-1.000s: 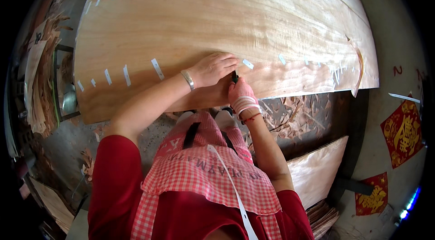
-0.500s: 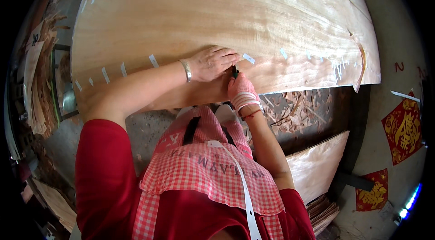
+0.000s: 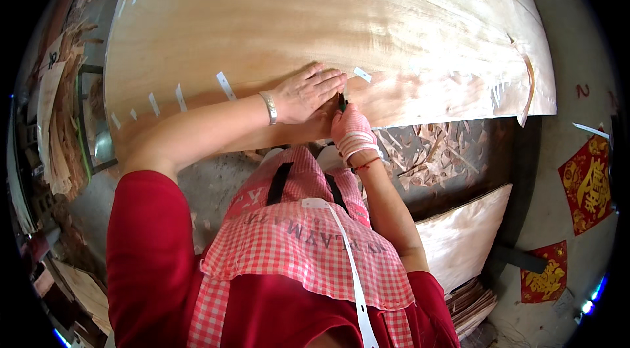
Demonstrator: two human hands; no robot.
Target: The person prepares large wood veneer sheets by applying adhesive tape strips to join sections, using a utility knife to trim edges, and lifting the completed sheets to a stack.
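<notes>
A broad sheet of pale wood veneer (image 3: 295,20) lies across the work surface, with short white tape strips (image 3: 226,86) stuck on it. My left hand (image 3: 307,93) rests flat on the sheet near its close edge, fingers stretched out; a metal bracelet circles the wrist. Just right of those fingertips, my right hand (image 3: 352,129), in a pink and white glove, is closed round a small dark utility knife (image 3: 342,102). The knife's tip is at the veneer beside my left fingers, and its blade is too small to make out.
Wood scraps (image 3: 433,154) litter the floor beyond the sheet's near edge. A loose curled strip (image 3: 527,88) lies at its right end. Stacked veneer (image 3: 62,131) stands at left, another panel (image 3: 464,236) at lower right. Red decorations (image 3: 586,184) hang on the right wall.
My left hand's fingers have spread flatter on the veneer. The right hand stays beside them with the knife. The whole view has shifted slightly.
</notes>
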